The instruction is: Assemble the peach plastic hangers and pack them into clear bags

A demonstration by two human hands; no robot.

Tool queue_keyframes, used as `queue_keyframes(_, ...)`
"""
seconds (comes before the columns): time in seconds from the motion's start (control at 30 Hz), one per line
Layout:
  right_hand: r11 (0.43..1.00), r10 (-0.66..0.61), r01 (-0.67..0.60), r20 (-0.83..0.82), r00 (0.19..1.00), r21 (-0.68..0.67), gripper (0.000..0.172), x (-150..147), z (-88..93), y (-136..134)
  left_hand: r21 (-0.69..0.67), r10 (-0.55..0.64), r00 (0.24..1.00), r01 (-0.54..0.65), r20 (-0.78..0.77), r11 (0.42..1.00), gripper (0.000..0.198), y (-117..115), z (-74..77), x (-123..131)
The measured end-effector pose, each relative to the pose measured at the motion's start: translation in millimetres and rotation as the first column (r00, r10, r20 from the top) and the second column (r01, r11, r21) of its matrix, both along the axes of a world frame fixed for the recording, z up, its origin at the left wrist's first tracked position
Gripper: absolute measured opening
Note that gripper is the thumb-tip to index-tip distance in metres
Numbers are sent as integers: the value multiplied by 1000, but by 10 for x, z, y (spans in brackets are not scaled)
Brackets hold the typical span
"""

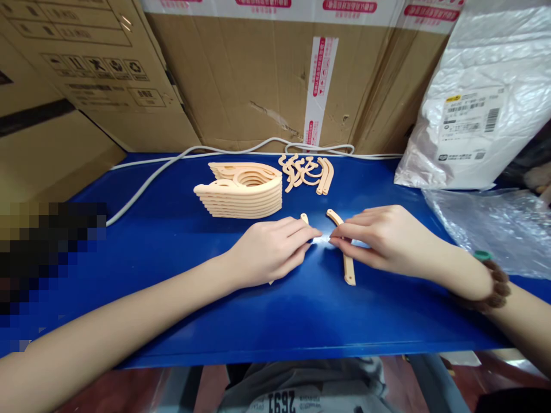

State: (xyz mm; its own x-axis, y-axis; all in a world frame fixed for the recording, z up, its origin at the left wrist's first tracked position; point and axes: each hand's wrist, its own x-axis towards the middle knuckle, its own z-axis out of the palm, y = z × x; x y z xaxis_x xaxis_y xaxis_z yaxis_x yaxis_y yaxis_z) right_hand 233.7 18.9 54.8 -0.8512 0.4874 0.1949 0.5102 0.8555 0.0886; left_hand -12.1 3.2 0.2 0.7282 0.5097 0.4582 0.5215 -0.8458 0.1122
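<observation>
Head view: on the blue tabletop [241,321], the left hand [271,249] bridges one beige strip [305,218], the right hand [383,235] a curved strip [349,271], likely steadying both; whether the fingers grip, I cannot tell.

Room left of the beige stack [241,201]

Bare tabletop [163,241] stretches left of the stack towards a white cable [174,158]. Behind it, cable and cardboard box [241,74] bar passage; just right lie loose curved pieces [330,175]; the left hand [267,249] blocks its near-right side.
</observation>
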Motion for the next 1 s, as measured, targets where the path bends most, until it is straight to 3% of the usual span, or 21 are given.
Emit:
queue_keyframes(0.17, 984, -176, 174, 136, 975, 27, 24, 19, -92, 97, -7, 45, 995, -46, -93, 999, 31, 3, 38, 9)
queue_keyframes(0.4, 989, -118, 125, 94, 989, -77, 16, 25, -145, 178, -49, 148, 972, -159, -184, 986, 45, -7, 36, 20)
queue_keyframes(0.6, 980, -165, 175, 117, 979, -90, 26, 34, -110, 202, -226, 194, 972, -219, -129, 949, 37, 1, 44, 48)
queue_keyframes(0.73, 974, -228, 228, 55, 972, -7, 32, 25, -32, 367, -299, 225, 950, -285, -218, 911, 18, 18, 117, 95)
queue_keyframes(0.87, 950, -292, 280, 70, 954, 141, 31, -50, 53, 711, -223, 248, 902, -339, -353, 914, 25, 38, 220, 217)
queue_keyframes(1.0, 932, -316, 267, 186, 931, 246, 30, -230, 104, 1079, -138, 297, 838, -397, -457, 907, 28, 83, 285, 403)
